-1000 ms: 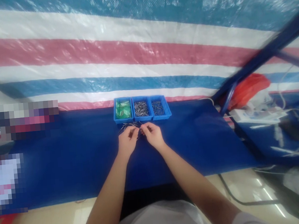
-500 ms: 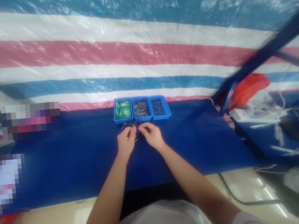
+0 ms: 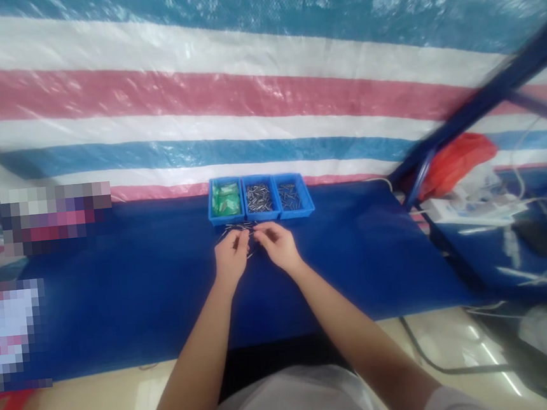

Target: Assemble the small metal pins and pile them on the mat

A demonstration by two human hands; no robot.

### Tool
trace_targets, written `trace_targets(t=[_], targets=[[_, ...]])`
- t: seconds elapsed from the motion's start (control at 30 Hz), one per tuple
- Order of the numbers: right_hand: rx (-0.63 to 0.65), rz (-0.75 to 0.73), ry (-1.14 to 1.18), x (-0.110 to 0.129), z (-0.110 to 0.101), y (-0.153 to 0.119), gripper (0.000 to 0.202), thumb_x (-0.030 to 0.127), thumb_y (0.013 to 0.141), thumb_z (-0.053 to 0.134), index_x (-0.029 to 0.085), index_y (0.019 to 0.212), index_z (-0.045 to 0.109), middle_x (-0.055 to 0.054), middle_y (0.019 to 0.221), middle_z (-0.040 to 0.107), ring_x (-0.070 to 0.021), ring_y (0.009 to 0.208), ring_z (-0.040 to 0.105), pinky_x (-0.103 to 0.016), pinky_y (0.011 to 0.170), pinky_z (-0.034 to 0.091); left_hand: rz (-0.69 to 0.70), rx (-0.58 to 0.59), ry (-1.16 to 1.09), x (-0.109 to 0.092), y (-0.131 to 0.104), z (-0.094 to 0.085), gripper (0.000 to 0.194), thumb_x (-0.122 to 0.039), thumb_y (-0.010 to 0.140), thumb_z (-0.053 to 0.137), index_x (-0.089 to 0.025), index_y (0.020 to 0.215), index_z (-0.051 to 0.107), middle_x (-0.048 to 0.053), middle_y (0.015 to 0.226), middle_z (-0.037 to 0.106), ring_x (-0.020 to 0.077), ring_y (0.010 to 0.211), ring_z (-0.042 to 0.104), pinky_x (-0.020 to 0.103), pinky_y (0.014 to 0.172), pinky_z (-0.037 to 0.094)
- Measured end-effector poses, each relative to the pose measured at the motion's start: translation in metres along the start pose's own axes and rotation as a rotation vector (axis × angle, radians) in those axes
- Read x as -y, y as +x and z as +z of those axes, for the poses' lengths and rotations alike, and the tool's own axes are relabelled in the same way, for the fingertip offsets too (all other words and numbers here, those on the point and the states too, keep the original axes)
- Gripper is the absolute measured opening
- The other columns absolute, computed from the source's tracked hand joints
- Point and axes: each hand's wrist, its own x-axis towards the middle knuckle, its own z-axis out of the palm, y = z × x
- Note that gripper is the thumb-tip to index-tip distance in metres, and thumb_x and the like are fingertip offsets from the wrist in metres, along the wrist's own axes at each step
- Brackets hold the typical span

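Note:
Close together over the blue table, my left hand (image 3: 231,254) and my right hand (image 3: 278,245) are both closed, with thumbs and fingertips pinched. A small, thin thing seems to lie between the fingertips, too small to name. Just beyond and partly under my hands is a loose pile of thin metal pins (image 3: 237,226). Three blue bins stand in a row behind the pile. Green-tinted plastic packets (image 3: 226,200) fill the left bin (image 3: 228,221). Short metal pieces (image 3: 258,198) fill the middle bin (image 3: 262,217), and thin dark metal pieces (image 3: 290,197) lie in the right bin (image 3: 298,214).
A striped plastic sheet (image 3: 263,91) hangs behind the blue table (image 3: 156,285). To the right are a blue metal frame (image 3: 466,108), a red plastic bag (image 3: 461,163), white boxes (image 3: 470,208) and cables. Blurred-out items (image 3: 56,211) are on the left.
My right hand's fingertips have shifted very slightly while both hands stay over the pile. The view has moved a little; the bins and pins look unchanged.

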Motion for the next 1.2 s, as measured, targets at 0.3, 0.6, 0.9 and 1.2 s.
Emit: trace_targets(t=[0.3, 0.6, 0.9, 1.2], targets=[[0.011, -0.013, -0.048, 0.0022, -0.0002, -0.0012, 0.023, 0.043, 0.086, 0.071, 0.021, 0.090, 0.075, -0.006, 0.090, 0.078, -0.0210, 0.080, 0.073, -0.035, 0.078, 0.061, 0.000, -0.013, -0.030, 0.0005, -0.0007, -0.0006, 0.043, -0.054, 0.095, 0.055, -0.019, 0.073, 0.066, -0.001, 0.058, 0.061, 0.0121, 0.056, 0.058, 0.024, 0.059, 0.046], [0.008, 0.006, -0.156, 0.0044, -0.0029, -0.0008, 0.041, 0.054, 0.093, 0.059, 0.021, 0.071, 0.067, -0.002, 0.066, 0.069, -0.0164, 0.063, 0.065, -0.029, 0.066, 0.054, 0.020, 0.039, -0.028, 0.0020, -0.0012, 0.0005, 0.039, -0.054, 0.093, 0.058, -0.020, 0.080, 0.069, -0.001, 0.062, 0.065, 0.0127, 0.059, 0.061, 0.024, 0.061, 0.047], [0.033, -0.001, 0.011, 0.0015, 0.0012, -0.0024, 0.033, 0.052, 0.083, 0.074, 0.022, 0.097, 0.074, -0.007, 0.094, 0.078, -0.0200, 0.080, 0.073, -0.035, 0.077, 0.060, 0.030, -0.020, 0.049, 0.0020, -0.0009, -0.0012, 0.043, -0.053, 0.097, 0.051, -0.020, 0.072, 0.064, -0.002, 0.056, 0.060, 0.0123, 0.056, 0.058, 0.025, 0.061, 0.045], [0.037, -0.011, -0.056, 0.0054, -0.0007, -0.0022, 0.024, 0.045, 0.086, 0.072, 0.022, 0.090, 0.077, -0.006, 0.092, 0.079, -0.0209, 0.079, 0.073, -0.035, 0.077, 0.060, 0.023, -0.030, 0.000, -0.0005, -0.0015, -0.0018, 0.044, -0.053, 0.097, 0.051, -0.020, 0.072, 0.066, -0.001, 0.055, 0.060, 0.0125, 0.054, 0.057, 0.025, 0.060, 0.046]])
